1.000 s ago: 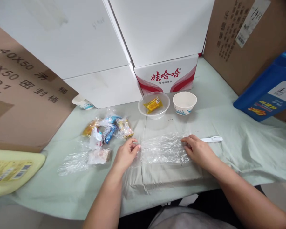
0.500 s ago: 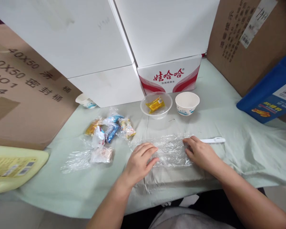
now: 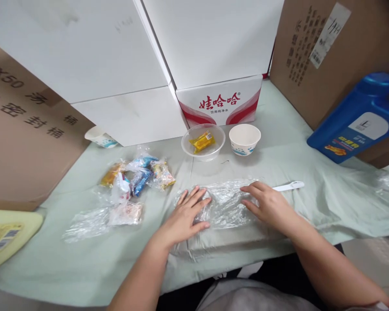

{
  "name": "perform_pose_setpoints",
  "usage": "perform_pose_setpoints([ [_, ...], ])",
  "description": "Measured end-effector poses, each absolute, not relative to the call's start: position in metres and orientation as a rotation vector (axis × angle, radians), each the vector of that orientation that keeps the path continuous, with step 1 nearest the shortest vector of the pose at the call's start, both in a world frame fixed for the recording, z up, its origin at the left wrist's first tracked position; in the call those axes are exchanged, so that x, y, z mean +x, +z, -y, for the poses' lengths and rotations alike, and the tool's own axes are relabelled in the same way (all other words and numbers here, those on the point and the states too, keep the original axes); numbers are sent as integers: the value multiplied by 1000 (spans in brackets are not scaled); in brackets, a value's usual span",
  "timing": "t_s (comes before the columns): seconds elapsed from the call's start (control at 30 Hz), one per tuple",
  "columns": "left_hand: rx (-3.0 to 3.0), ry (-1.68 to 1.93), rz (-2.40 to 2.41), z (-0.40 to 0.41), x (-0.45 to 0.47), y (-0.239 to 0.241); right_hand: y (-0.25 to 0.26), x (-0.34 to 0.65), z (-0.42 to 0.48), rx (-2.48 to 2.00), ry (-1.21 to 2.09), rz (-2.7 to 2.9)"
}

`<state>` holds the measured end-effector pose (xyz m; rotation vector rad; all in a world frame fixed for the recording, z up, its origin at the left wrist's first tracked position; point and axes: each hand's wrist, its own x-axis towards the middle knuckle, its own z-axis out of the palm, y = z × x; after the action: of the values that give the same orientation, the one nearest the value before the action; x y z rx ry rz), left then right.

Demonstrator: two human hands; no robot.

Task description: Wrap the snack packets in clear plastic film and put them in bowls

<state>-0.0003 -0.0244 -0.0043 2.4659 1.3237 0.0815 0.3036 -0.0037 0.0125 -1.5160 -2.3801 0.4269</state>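
A crinkled sheet of clear plastic film (image 3: 228, 205) lies spread on the cloth in front of me. My left hand (image 3: 188, 214) rests flat on its left part, fingers spread. Over the right part is my right hand (image 3: 267, 205), its thumb and fingers apart and touching the film. A white plastic handle (image 3: 290, 186) sticks out beyond my right hand; its other end is hidden. To the left, several film-wrapped packets (image 3: 141, 179) are clustered, with a pinkish wrapped packet (image 3: 126, 214) below them, its film trailing left.
Behind the film stand a clear plastic bowl (image 3: 186, 149) with a yellow packet (image 3: 202, 141) in it and a white paper bowl (image 3: 244, 140). Another paper bowl (image 3: 100, 137) sits by the white boxes (image 3: 126, 116). A blue bottle (image 3: 353, 121) and a yellow container (image 3: 11, 233) stand at the sides.
My left hand has flattened, its fingers now spread over the film. My right hand has lifted its fingers slightly apart. The whole view has shifted, so things appear further left.
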Motion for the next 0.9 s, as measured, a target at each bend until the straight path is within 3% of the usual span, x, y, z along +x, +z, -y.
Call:
perform_pose_setpoints([
  [0.23,2436,105,-1415,23,-18,-4,15,319,-7,-2115,248,2108],
  [0.33,2498,209,-1388,25,-15,-1,19,321,-4,-1753,292,2182],
  [0.43,2528,428,-1387,27,-13,6,23,314,5,-1053,585,2541],
  [0.5,2486,489,-1369,29,-14,13,24,310,8,-832,732,2692],
  [0.67,2364,244,-1322,33,-18,20,23,314,2,-957,724,2755],
  [0.9,2329,300,-1278,33,-27,22,24,329,-3,-1066,790,2550],
])
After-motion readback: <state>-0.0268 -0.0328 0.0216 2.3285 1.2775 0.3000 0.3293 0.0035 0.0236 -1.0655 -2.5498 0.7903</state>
